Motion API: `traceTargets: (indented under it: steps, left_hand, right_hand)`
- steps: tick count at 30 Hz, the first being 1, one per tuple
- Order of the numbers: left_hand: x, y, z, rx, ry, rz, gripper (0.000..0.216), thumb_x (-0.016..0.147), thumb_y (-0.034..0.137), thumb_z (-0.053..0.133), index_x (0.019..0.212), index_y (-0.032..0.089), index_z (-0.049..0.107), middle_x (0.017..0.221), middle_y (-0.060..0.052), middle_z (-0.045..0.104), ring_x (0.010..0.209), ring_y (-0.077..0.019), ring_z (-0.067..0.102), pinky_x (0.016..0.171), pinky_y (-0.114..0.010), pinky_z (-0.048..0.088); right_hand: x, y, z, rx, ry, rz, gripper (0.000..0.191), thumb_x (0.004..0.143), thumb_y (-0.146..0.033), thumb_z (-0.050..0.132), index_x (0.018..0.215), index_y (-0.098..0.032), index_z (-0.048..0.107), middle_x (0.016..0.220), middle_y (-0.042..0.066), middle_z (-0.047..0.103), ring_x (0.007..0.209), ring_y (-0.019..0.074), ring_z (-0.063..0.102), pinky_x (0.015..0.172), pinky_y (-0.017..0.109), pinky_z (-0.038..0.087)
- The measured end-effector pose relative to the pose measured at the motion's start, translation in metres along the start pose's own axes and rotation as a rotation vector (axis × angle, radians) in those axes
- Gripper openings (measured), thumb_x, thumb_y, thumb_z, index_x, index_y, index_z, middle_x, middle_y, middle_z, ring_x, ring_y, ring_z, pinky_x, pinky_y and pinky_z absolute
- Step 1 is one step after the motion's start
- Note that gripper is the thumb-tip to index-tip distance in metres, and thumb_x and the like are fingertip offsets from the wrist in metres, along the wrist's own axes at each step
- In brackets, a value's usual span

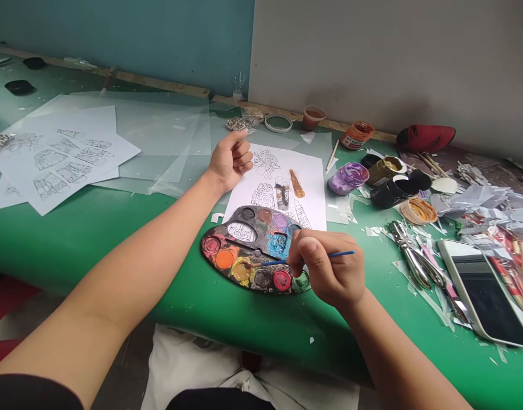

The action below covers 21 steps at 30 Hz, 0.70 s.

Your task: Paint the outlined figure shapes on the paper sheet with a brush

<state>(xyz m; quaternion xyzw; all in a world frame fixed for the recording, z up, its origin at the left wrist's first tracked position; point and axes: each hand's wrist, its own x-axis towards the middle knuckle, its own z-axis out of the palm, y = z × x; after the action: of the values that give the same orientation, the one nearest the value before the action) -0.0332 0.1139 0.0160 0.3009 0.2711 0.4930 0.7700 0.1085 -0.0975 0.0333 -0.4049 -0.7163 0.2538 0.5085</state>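
My right hand [327, 267] pinches a thin blue paintbrush [340, 254], its bristles dipped at the yellow well of a paint-smeared oval palette [227, 250]. The palette lies on the near end of a white sheet with line drawings [310, 182], partly coloured orange and brown. My left hand [231, 159] rests at the sheet's left edge, fingers curled in a loose fist with nothing visible inside.
Open paint pots stand right of the sheet: purple [349, 176], gold [384, 168], black [391, 193], orange [357, 135]. A phone [483, 290], metal scissors [410, 250], sticks and paper scraps crowd the right. More printed sheets [65, 156] and clear film [159, 131] lie left on the green table [116, 228].
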Motion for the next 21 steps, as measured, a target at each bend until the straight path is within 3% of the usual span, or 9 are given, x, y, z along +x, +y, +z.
traceTargets:
  steps: [13,21]
  left_hand:
    - [-0.004,0.0,0.005,-0.106,0.02,-0.065,0.05,0.095,0.019,0.054,0.058,0.022,0.022,0.047,0.01,0.016,0.032,-0.0025,0.02,0.035,-0.019,0.018]
    - [-0.008,0.001,0.008,-0.223,0.068,-0.123,0.047,0.091,0.019,0.06,0.059,0.023,0.026,0.044,0.01,0.02,0.031,-0.004,0.021,0.032,-0.02,0.019]
  right_hand:
    - [-0.002,-0.001,0.004,0.162,0.027,0.212,0.054,0.103,-0.04,0.044,0.054,-0.019,0.054,0.042,-0.001,0.053,0.038,0.0088,0.048,0.041,0.023,0.037]
    - [-0.002,-0.002,0.009,0.216,0.043,0.248,0.054,0.103,-0.041,0.045,0.054,-0.019,0.054,0.04,-0.002,0.054,0.036,0.0093,0.051,0.04,0.023,0.038]
